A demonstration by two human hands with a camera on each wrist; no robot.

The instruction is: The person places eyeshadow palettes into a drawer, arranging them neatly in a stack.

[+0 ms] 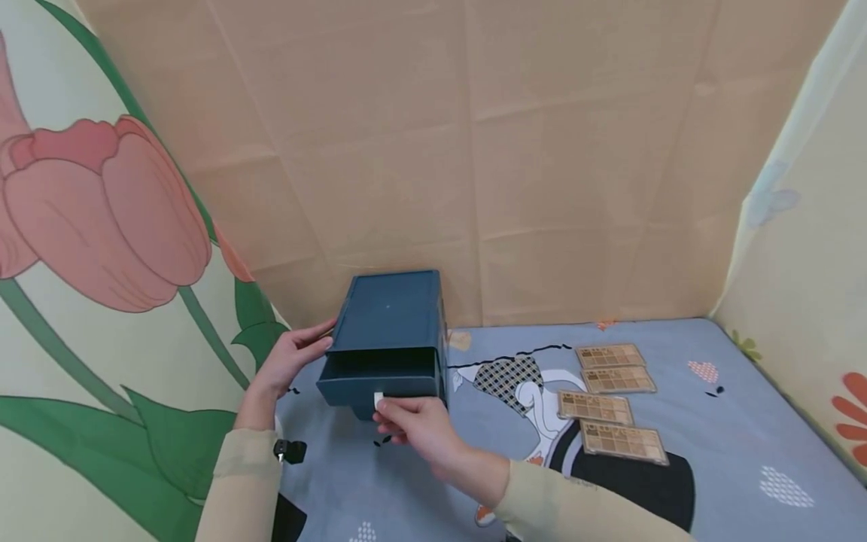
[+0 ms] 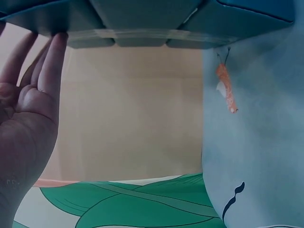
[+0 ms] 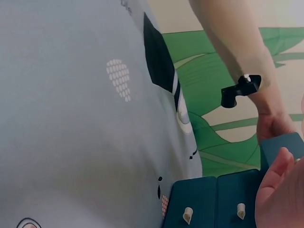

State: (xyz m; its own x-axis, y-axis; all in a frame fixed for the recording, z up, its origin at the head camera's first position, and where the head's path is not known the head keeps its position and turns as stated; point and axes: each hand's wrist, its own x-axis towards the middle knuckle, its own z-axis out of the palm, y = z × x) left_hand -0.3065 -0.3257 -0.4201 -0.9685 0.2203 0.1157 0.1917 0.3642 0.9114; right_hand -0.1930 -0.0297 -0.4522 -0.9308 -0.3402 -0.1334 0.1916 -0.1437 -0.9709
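Note:
A dark blue drawer box [image 1: 387, 310] stands on the cloth against the back wall. Its top drawer [image 1: 347, 391] is pulled partly out, with a dark gap above the front. Between thumb and fingers my right hand [image 1: 423, 430] pinches the white pull tab [image 1: 378, 399] on that drawer. The left hand [image 1: 287, 365] has its fingers extended against the box's left side; the left wrist view shows fingertips [image 2: 59, 42] right at the box's edge. Lower drawers [image 3: 194, 194] with white tabs appear closed in the right wrist view, where my right hand [image 3: 282, 192] partly hides the top drawer.
Several flat makeup palettes [image 1: 609, 355] with clear lids lie in a loose column to the right of the box. The blue printed cloth [image 1: 731, 452] covers the table. Brown paper [image 1: 542, 165] hangs behind, and a tulip-printed sheet [image 1: 95, 203] is on the left.

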